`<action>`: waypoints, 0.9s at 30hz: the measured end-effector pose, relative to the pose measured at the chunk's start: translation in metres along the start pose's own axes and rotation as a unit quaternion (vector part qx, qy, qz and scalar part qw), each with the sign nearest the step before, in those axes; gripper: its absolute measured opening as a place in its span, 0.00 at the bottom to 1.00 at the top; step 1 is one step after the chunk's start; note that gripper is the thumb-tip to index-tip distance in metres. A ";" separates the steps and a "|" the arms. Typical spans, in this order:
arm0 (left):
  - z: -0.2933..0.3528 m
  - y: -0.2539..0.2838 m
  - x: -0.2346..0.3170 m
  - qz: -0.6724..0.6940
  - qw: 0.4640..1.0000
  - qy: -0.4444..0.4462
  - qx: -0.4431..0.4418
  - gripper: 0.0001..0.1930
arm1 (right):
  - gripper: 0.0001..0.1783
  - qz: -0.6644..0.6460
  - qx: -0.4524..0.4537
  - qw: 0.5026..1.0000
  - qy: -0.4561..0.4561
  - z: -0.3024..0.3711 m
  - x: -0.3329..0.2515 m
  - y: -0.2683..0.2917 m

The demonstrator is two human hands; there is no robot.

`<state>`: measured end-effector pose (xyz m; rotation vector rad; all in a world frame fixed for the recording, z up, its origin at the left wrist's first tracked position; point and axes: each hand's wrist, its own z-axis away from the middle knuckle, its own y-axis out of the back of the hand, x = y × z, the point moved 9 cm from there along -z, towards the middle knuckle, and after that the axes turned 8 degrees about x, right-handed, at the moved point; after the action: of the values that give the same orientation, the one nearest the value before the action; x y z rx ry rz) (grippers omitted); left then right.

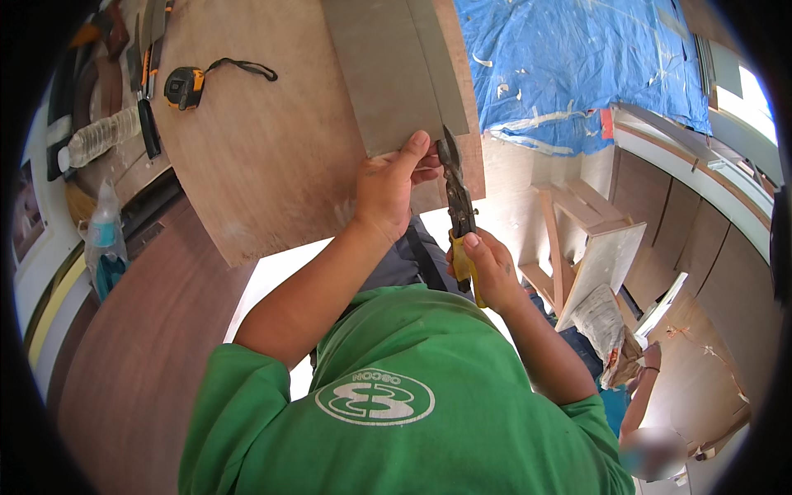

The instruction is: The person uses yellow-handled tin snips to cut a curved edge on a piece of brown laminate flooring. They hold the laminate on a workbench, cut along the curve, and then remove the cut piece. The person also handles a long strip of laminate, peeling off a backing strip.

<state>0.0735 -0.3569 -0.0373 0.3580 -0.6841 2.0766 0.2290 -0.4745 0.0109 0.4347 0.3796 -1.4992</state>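
Note:
A flat grey sheet (384, 74) lies on a plywood board (264, 165), with a thin dark line running along its length. My left hand (392, 181) pinches the sheet's near edge, thumb on top and fingers curled by the snips' blades. My right hand (491, 268) is wrapped around the yellow handles of a pair of tin snips (459, 198). Their dark blades point away from me and meet the sheet's near edge where the line ends. How far the jaws are apart is hard to make out.
On the board's left lies a black and yellow tape measure (183, 88) with a strap. Beyond it are long-bladed tools (147, 91) and a clear plastic bottle (103, 139). A blue tarp (569, 74) spreads far right. Nearer stands a wooden frame (590, 231); another person's arm (642, 396) shows lower right.

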 end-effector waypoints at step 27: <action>-0.011 0.002 0.075 -0.167 0.984 -0.033 -0.049 0.24 | 0.36 0.048 0.006 0.999 -0.003 0.014 0.002 0.003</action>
<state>0.0297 -0.3010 -0.0102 0.4538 -0.7101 1.7127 0.2322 -0.4831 0.0225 0.4527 0.3413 -1.4100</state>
